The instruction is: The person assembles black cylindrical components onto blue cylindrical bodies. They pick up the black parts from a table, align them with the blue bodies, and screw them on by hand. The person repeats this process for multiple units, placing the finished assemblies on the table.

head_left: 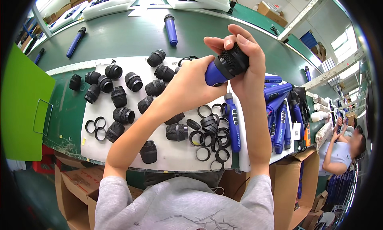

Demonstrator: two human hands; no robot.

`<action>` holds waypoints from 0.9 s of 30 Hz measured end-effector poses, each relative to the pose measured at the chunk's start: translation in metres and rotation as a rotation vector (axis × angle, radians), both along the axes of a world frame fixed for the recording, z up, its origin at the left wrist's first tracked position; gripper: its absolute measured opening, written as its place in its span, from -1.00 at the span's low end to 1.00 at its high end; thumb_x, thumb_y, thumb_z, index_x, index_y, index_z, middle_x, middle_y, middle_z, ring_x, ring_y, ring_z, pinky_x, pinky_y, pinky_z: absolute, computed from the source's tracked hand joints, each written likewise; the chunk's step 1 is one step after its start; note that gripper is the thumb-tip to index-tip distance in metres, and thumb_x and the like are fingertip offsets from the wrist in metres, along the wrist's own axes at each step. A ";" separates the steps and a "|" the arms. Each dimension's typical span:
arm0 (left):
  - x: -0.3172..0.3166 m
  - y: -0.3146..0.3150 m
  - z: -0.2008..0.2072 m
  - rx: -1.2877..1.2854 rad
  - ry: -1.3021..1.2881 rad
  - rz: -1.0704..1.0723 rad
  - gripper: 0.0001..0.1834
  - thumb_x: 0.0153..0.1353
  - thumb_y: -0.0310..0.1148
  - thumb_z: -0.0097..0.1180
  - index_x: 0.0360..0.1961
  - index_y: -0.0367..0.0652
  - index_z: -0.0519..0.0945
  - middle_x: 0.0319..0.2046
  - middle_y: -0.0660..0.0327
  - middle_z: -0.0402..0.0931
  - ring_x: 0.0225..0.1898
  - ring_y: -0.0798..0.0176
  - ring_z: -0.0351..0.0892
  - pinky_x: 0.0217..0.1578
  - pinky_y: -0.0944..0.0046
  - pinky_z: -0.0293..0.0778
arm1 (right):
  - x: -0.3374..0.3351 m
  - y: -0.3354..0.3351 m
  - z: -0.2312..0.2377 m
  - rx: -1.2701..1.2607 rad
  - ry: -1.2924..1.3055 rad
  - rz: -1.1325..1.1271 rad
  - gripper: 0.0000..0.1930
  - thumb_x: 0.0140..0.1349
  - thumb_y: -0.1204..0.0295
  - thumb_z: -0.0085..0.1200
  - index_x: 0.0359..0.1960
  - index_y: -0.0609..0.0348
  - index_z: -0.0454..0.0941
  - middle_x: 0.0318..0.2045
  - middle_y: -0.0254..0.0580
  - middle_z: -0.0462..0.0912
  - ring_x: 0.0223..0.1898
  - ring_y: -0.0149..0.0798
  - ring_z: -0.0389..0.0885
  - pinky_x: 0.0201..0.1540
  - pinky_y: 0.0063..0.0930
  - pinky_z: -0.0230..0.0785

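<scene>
Both hands are on one microphone (216,75), held above the bench in front of me. My left hand (196,79) is closed around its blue body. The fingers of my right hand (252,56) curl around the black mesh head, with the thumb and fingertips at its upper side. The lower end of the body is hidden behind my left hand. Under my arms, several loose black mesh heads (133,81) lie scattered on a white board (95,144). Several black rings (203,153) are heaped below my hands, beside a blue microphone (233,122) lying lengthwise.
A pile of blue microphones (281,126) lies at the right. Across the green conveyor belt (119,36) are spaced single microphones (170,30). A bright green panel (26,106) stands at the left, a cardboard box (295,182) at the lower right. Another person (339,152) sits far right.
</scene>
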State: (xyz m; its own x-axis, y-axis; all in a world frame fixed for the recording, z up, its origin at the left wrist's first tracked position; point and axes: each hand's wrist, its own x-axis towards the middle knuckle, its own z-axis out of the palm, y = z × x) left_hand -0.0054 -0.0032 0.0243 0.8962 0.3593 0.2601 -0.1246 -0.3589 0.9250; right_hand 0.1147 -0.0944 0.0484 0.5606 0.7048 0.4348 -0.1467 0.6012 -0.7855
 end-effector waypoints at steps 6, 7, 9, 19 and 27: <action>-0.004 0.002 0.000 0.132 -0.011 0.075 -0.71 -0.01 -0.38 0.31 -0.32 -0.37 0.55 -0.58 0.17 0.55 -0.57 0.32 0.51 -0.45 0.26 0.46 | -0.006 0.000 -0.003 -0.044 -0.114 -0.072 -0.71 0.29 0.43 0.03 -0.06 0.41 0.54 -0.41 -0.14 0.64 -0.16 0.06 0.77 0.01 -0.20 0.63; -0.004 0.003 -0.001 0.162 -0.012 0.094 -0.70 -0.02 -0.38 0.31 -0.32 -0.37 0.55 -0.58 0.13 0.55 -0.57 0.27 0.53 -0.45 0.24 0.47 | -0.006 0.002 -0.006 -0.029 -0.088 -0.063 -0.72 0.29 0.43 0.02 -0.06 0.40 0.54 -0.41 -0.13 0.64 -0.17 0.06 0.77 0.01 -0.20 0.63; -0.004 0.005 -0.001 0.221 -0.012 0.133 -0.69 -0.04 -0.39 0.31 -0.32 -0.38 0.55 -0.58 0.07 0.56 -0.58 0.16 0.56 -0.44 0.20 0.48 | -0.005 0.007 -0.011 0.000 -0.037 -0.044 -0.73 0.29 0.43 0.02 -0.08 0.40 0.54 -0.41 -0.12 0.64 -0.18 0.06 0.77 0.01 -0.19 0.63; -0.004 0.002 -0.001 0.488 0.103 0.326 -0.51 -0.04 -0.31 0.39 -0.11 -0.35 0.55 -0.48 -0.09 0.65 -0.44 -0.16 0.69 -0.34 0.01 0.59 | -0.011 0.013 -0.018 -0.009 0.101 -0.093 -0.75 0.34 0.38 0.01 -0.14 0.38 0.51 -0.39 -0.04 0.67 -0.09 0.13 0.75 0.08 -0.14 0.60; -0.011 0.012 0.019 0.276 -0.034 0.184 -0.50 0.10 -0.07 0.44 -0.12 -0.20 0.56 -0.54 0.08 0.62 -0.59 0.15 0.61 -0.46 0.21 0.50 | 0.009 -0.012 0.011 -0.297 -0.529 -0.233 -0.54 0.39 0.15 -0.04 0.10 0.31 0.52 -0.02 0.02 0.64 0.11 -0.23 0.53 0.25 -0.30 0.31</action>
